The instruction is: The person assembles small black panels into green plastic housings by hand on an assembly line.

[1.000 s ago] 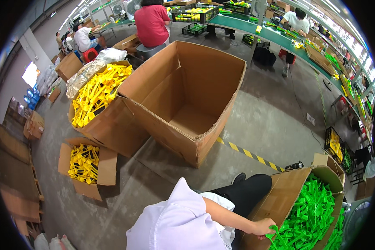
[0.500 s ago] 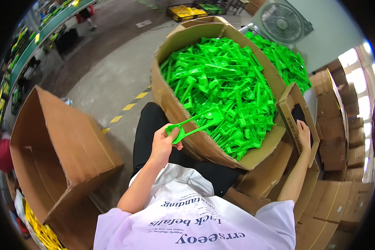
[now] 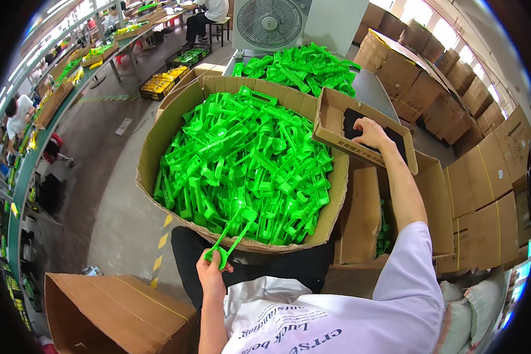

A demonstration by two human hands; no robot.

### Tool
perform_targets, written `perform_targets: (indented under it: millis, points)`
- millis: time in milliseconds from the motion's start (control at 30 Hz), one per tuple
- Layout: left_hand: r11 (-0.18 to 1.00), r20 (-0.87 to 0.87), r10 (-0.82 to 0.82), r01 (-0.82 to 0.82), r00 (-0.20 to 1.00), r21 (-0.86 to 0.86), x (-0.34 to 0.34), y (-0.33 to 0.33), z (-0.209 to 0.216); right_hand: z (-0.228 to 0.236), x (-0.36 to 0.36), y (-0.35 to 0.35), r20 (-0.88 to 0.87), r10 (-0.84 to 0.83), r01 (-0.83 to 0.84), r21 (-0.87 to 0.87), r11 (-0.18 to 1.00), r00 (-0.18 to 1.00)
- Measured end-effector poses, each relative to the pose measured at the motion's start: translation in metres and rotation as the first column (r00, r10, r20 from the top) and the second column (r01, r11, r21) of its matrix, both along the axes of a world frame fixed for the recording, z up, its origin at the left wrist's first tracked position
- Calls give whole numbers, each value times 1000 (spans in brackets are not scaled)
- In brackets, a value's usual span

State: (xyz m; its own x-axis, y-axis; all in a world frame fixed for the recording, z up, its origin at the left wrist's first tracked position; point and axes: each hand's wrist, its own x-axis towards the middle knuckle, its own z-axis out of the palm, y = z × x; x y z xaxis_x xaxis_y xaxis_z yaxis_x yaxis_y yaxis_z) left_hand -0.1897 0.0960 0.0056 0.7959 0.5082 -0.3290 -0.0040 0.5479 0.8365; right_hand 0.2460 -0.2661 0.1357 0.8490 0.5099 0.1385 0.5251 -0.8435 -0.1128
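Note:
My left hand [image 3: 212,272] pinches one end of a bright green plastic part [image 3: 222,255], a long frame with two thin parallel arms. Its far end reaches over the near rim of a big cardboard box [image 3: 148,171], which is heaped with similar green parts [image 3: 242,159]. Over at the right, my right hand [image 3: 370,133] is inside a shallow cardboard tray [image 3: 342,141] perched by the big box's edge. Its fingers are curled down at the black pieces [image 3: 395,141] in there; what they grip is hidden.
Behind the big box, more green parts [image 3: 304,68] lie on a grey table, before a fan [image 3: 269,23]. An open carton [image 3: 115,307] stands at lower left, another [image 3: 360,218] below the tray. Stacked cartons [image 3: 484,206] line the right. People sit along the far-left workbench.
The view has swung, bringing the fan and far room into sight. My left hand still holds the green part; my right hand remains in the tray, fingers now curled over the black pieces.

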Motion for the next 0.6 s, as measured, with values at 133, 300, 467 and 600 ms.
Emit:
perform_targets:
  millis: [133, 300, 467, 600]
  points:
    - [1000, -30, -8, 7, 1000, -11, -1, 1, -1, -5, -4, 6, 49, -8, 10, -28, 1000, 999]
    - [1000, -23, 1, 0, 1000, 20, 1, 7, 0, -2, -6, 9, 53, -18, 18, -8, 1000, 998]
    - [1000, -34, -14, 14, 999, 6, 8, 5, 2, -9, 5, 0, 79, -1, -6, 92, 996, 997]
    - [1000, -27, -30, 30, 999, 9, 10, 1, 3, -10, 12, -10, 75, -61, 39, 263, 964, 995]
